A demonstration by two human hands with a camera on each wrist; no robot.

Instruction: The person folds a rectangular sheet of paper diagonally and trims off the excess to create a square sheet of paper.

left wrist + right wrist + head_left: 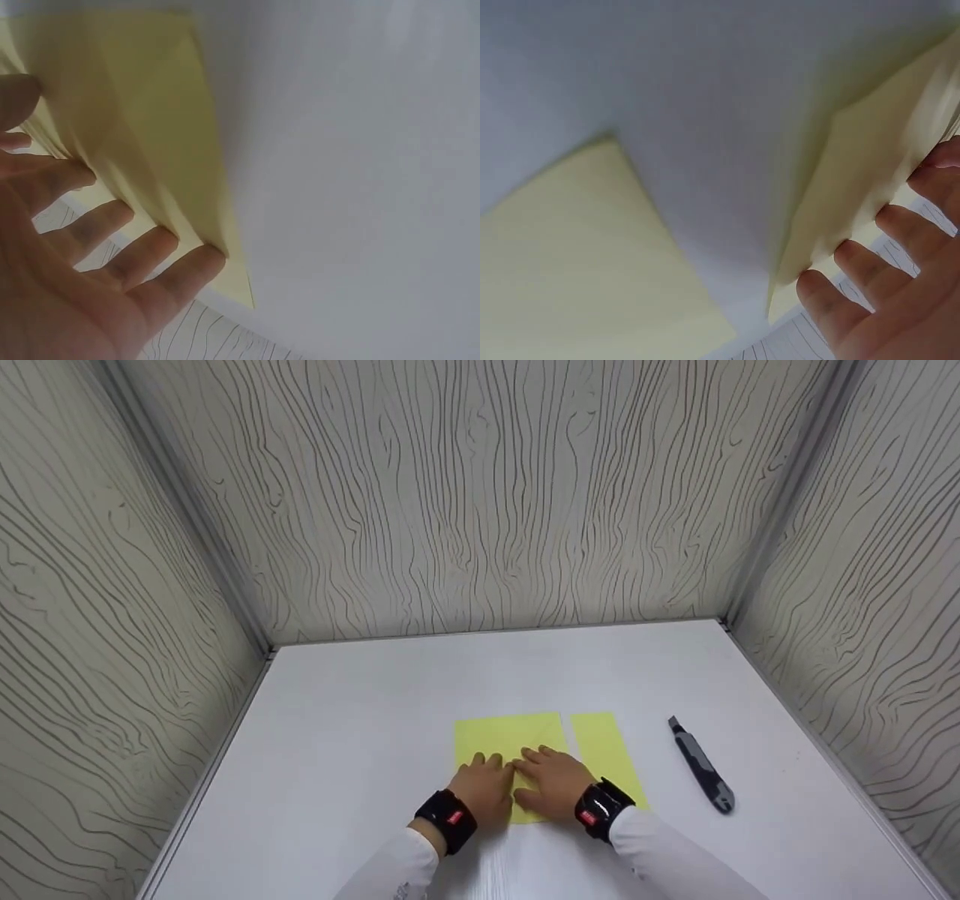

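A yellow sheet of paper (502, 731) lies on the white table, with faint diagonal crease lines across it. Both hands rest on it side by side, their fingertips almost meeting near its middle. My left hand (484, 789) touches the left part, fingers extended and fingertips on the paper (172, 127). On the right part lies my right hand (556, 785), fingers spread and thumb stretched out to the left. In the right wrist view, its fingertips press along the paper (870, 150). The hands cover much of the sheet's near half.
A narrower yellow paper strip (600, 739) lies just right of the sheet, a thin gap between them, partly behind the right wrist. Further right is a black and grey utility knife (701, 765), its tip pointing away. Patterned panels (480, 510) enclose the table's back and sides.
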